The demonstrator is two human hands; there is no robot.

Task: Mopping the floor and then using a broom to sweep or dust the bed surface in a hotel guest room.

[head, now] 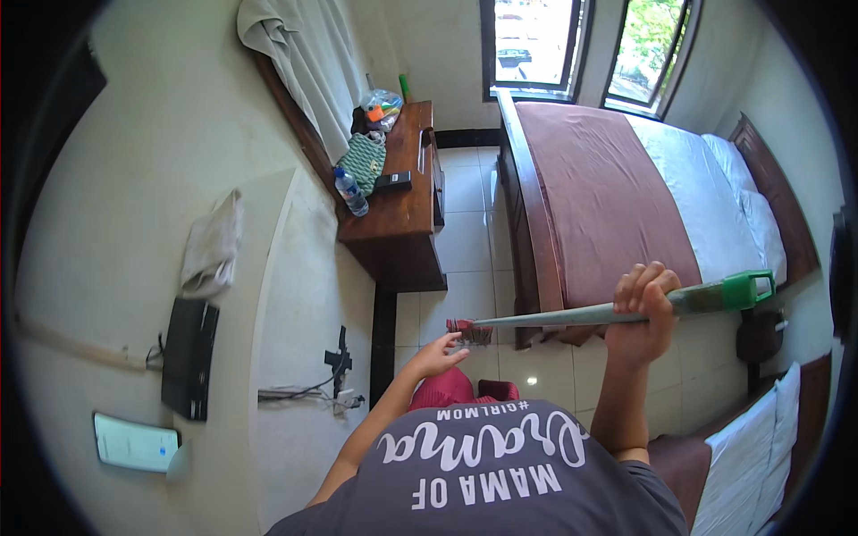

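My right hand point(640, 315) is wrapped around the upper part of a long broom handle point(556, 316), close to its green end cap point(747, 289). The handle slants down and left across the view. At its lower end a red broom head point(476, 331) with dark bristles appears over the tiled floor. My left hand point(439, 355) holds nothing; its fingers are spread and it appears near the broom head. Whether the fingertips touch it, I cannot tell.
To the right stands a wooden bed point(603, 201) with a brown bed runner; another bed point(744, 462) is at lower right. A wooden desk point(402, 208) carries a water bottle point(351, 192) and green woven bag point(363, 161). Cables point(301, 394) hang by a wall socket at left.
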